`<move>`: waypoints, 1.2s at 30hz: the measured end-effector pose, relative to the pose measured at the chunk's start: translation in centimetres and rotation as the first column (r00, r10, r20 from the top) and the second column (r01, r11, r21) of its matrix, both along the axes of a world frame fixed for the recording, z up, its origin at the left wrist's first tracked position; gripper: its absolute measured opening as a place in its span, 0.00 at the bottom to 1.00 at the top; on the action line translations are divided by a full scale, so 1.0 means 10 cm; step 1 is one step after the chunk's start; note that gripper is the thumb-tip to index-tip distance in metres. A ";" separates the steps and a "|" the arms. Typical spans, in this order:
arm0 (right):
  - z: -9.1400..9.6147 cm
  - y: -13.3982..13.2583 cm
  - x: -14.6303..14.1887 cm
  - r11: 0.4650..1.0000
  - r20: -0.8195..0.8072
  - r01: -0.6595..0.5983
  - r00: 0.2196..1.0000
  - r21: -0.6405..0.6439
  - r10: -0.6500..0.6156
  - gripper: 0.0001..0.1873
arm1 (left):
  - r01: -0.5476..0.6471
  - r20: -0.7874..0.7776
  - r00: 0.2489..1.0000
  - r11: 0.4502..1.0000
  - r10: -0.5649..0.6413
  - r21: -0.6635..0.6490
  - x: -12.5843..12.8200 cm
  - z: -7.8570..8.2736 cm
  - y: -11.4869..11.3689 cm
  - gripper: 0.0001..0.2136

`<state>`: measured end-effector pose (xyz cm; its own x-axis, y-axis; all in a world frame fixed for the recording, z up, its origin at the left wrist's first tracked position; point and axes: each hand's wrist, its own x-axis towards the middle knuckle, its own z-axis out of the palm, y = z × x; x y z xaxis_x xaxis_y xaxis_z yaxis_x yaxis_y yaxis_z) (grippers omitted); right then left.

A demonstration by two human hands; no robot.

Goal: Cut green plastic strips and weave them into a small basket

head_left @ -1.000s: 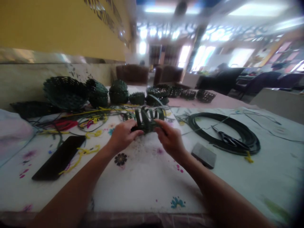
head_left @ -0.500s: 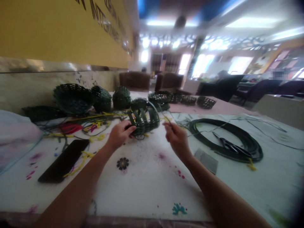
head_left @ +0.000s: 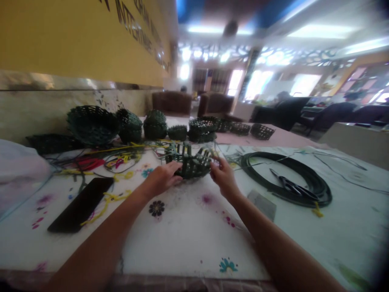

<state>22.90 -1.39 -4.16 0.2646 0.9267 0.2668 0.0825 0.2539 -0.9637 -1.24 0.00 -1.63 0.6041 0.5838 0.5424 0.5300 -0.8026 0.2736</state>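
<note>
Basket (head_left: 196, 169) part-woven: lower weave looks done, top strips (head_left: 186, 149) left loose.
Left hand (head_left: 164, 177) grips its left side; right hand (head_left: 224, 177) at its right edge, can't tell if gripping.

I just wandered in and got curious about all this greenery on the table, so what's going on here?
A person has both hands on a small dark green woven basket. The left hand grips its near left side, while the right hand is at its right edge. Unwoven strips stick up from its top. Other woven baskets stand behind it. To the right lies a dark coil with scissors partly across it.
</note>
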 end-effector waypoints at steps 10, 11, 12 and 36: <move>-0.05 0.04 0.05 0.996 -0.005 -0.033 0.999 -0.086 0.033 0.18 | -0.297 0.753 0.570 0.937 0.328 -0.183 -0.09 0.13 -0.02 0.06; -0.06 0.05 0.06 0.995 -0.004 -0.031 1.000 -0.091 0.031 0.18 | -0.270 0.795 0.473 0.921 0.380 -0.281 -0.11 0.12 0.03 0.05; -0.06 0.06 0.06 0.995 -0.004 -0.026 1.000 -0.097 0.026 0.17 | -0.235 0.810 0.382 0.895 0.444 -0.379 -0.12 0.09 0.09 0.05; -0.03 -0.01 0.00 0.962 0.009 -0.233 0.972 -0.141 0.237 0.14 | 0.527 0.585 0.507 0.309 0.634 -0.792 -0.02 -0.27 0.22 0.22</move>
<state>22.87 -1.45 -4.45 0.0299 0.9903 0.1355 0.0618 0.1335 -0.9891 -1.42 2.19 -4.31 0.2439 0.9478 -0.2056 -0.3414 0.2823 0.8965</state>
